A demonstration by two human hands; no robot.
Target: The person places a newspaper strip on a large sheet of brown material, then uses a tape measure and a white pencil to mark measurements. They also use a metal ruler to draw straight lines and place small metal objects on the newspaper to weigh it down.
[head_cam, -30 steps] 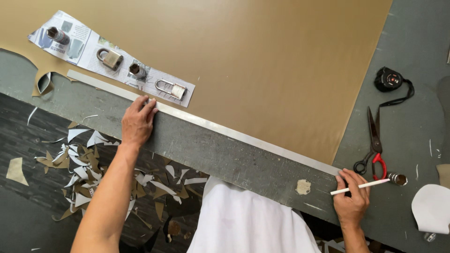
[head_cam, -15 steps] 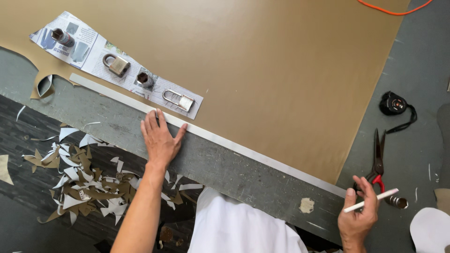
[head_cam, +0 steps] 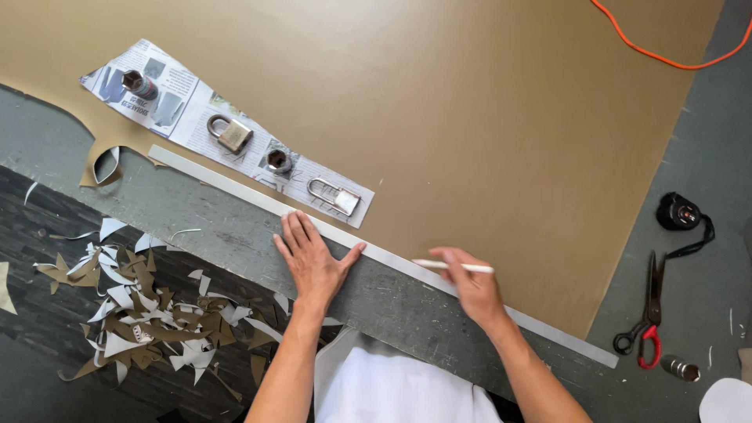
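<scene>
Low in the middle of the frame, the left hand (head_cam: 312,262) lies flat and open, fingers spread, pressing on the ruler (head_cam: 376,252) (a long metal strip running from upper left to lower right along the edge of the tan sheet (head_cam: 470,117)). Just right of it, the right hand (head_cam: 474,288) pinches a white pencil (head_cam: 454,266), its tip at the ruler's upper edge. In the upper left, 2 padlocks (head_cam: 232,133) rest on a paper pattern (head_cam: 196,117). Scissors (head_cam: 648,313) lie at lower right, scraps (head_cam: 141,313) at lower left.
</scene>
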